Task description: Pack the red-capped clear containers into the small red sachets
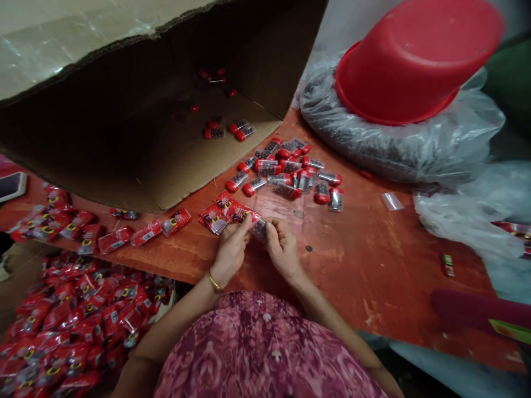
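My left hand [231,247] and my right hand [281,247] meet near the front of a red-brown table [373,249], fingers pinched together on a small clear packet [258,226] with a red printed end. A few red printed packets [219,213] lie just beyond my left fingers. Farther out sits a loose heap of several small clear tubes with red caps [290,168]. A gold bangle circles my left wrist.
A big cardboard box [136,110] lies on its side at the back left, a few tubes inside. A red plastic basin [415,55] rests upside down on a full plastic bag [398,138]. Filled red packets [74,315] pile up below the table's left edge.
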The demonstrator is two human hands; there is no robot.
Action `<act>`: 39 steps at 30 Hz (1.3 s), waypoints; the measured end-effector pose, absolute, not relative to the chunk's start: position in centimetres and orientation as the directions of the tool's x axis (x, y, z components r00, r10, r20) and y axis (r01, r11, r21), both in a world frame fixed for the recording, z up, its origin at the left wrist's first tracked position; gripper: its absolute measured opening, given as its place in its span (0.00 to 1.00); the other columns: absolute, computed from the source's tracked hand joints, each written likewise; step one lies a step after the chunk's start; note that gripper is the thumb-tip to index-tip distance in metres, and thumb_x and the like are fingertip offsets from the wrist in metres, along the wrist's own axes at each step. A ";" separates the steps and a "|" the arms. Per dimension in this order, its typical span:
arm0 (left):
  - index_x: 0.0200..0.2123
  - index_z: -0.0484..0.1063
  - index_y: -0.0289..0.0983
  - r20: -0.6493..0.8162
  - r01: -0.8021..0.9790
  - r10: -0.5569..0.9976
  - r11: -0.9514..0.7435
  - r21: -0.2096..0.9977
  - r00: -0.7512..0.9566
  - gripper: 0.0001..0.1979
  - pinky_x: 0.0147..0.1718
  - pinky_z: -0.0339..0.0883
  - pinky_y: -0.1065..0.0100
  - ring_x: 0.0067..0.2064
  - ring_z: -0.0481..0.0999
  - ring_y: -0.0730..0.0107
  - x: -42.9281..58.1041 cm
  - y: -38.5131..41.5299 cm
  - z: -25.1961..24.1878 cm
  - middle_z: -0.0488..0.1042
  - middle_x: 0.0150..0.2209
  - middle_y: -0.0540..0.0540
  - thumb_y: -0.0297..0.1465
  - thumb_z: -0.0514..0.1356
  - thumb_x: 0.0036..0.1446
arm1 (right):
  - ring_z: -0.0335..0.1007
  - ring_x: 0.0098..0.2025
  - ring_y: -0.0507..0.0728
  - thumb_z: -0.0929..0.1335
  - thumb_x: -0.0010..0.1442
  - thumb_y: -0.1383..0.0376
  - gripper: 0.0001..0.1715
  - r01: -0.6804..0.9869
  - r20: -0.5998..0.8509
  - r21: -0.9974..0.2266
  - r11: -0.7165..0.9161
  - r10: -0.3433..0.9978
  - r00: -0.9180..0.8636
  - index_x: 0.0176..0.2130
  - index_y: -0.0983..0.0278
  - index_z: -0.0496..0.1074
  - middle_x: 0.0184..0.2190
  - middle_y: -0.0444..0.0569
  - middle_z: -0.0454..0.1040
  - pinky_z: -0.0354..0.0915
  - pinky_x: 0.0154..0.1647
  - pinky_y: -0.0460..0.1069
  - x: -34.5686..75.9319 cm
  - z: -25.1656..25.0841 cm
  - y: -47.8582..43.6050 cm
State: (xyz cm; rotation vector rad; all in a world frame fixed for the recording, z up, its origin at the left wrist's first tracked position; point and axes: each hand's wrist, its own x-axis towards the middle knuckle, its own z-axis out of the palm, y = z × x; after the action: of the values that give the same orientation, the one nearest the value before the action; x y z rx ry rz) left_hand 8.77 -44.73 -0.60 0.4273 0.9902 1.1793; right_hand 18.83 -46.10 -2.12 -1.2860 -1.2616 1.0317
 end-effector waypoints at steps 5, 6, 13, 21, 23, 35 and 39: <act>0.20 0.71 0.32 -0.414 -0.508 0.906 0.397 0.765 0.085 0.16 0.23 0.57 0.75 0.22 0.63 0.81 8.4 -44.4 -1.0 0.69 0.18 0.53 0.39 0.69 0.37 | 0.59 0.25 0.49 0.62 0.60 0.56 0.11 0.075 0.074 -0.995 0.062 0.984 0.160 0.31 0.61 0.60 0.25 0.40 0.61 0.60 0.27 0.46 18.3 -2.1 -45.4; 0.19 0.70 0.32 -0.410 -0.498 0.908 0.396 0.771 0.087 0.16 0.22 0.57 0.75 0.21 0.63 0.81 8.2 -44.3 -0.9 0.68 0.18 0.53 0.39 0.69 0.37 | 0.58 0.24 0.49 0.62 0.60 0.55 0.12 0.035 0.040 -0.999 0.036 0.991 0.128 0.33 0.60 0.61 0.24 0.40 0.61 0.59 0.25 0.45 18.3 -2.1 -45.3; 0.21 0.71 0.33 -0.432 -0.504 0.900 0.400 0.765 0.059 0.15 0.24 0.60 0.74 0.23 0.66 0.78 6.3 -44.7 0.1 0.69 0.19 0.52 0.37 0.69 0.37 | 0.62 0.19 0.48 0.66 0.56 0.51 0.17 -0.160 -0.083 -0.980 -0.118 0.975 -0.208 0.37 0.60 0.62 0.22 0.38 0.66 0.60 0.21 0.44 18.5 -2.2 -45.7; 0.29 0.71 0.33 -0.429 -0.097 0.879 0.418 0.903 -0.210 0.20 0.27 0.64 0.69 0.24 0.73 0.69 -0.6 -45.0 0.3 0.74 0.23 0.45 0.45 0.64 0.39 | 0.65 0.26 0.52 0.64 0.59 0.55 0.13 0.331 0.137 -0.923 0.196 0.972 -0.191 0.36 0.62 0.66 0.27 0.45 0.70 0.63 0.28 0.47 17.0 -3.2 -44.1; 0.32 0.71 0.34 -0.380 0.319 0.852 0.495 0.808 -0.362 0.21 0.25 0.64 0.66 0.23 0.73 0.63 -4.0 -44.5 0.9 0.75 0.24 0.43 0.46 0.60 0.44 | 0.67 0.33 0.56 0.62 0.61 0.58 0.13 0.536 0.229 -0.778 0.327 0.943 -0.243 0.38 0.64 0.68 0.32 0.51 0.72 0.64 0.35 0.51 17.5 -3.4 -43.1; 0.47 0.67 0.35 0.167 0.802 0.790 0.548 0.239 -0.590 0.27 0.33 0.63 0.61 0.35 0.76 0.51 -3.6 -45.8 3.0 0.76 0.30 0.40 0.49 0.51 0.54 | 0.58 0.47 0.64 0.61 0.63 0.58 0.19 0.810 0.208 -0.334 0.482 0.876 -0.435 0.51 0.58 0.71 0.50 0.56 0.67 0.55 0.41 0.56 16.2 -5.1 -38.4; 0.50 0.65 0.34 0.170 0.788 0.787 0.524 0.323 -0.593 0.30 0.34 0.63 0.62 0.37 0.75 0.52 -3.2 -45.5 1.6 0.76 0.34 0.39 0.50 0.54 0.51 | 0.58 0.44 0.61 0.61 0.64 0.60 0.17 0.788 0.226 -0.387 0.479 0.878 -0.423 0.47 0.56 0.74 0.44 0.52 0.72 0.53 0.40 0.54 17.8 -5.5 -39.5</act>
State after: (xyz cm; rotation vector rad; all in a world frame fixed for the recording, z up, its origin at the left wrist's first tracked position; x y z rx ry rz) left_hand -3.18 -45.54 1.63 1.4186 2.7446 0.5831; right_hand 17.76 -39.50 -5.53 -1.3908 -2.3355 0.3117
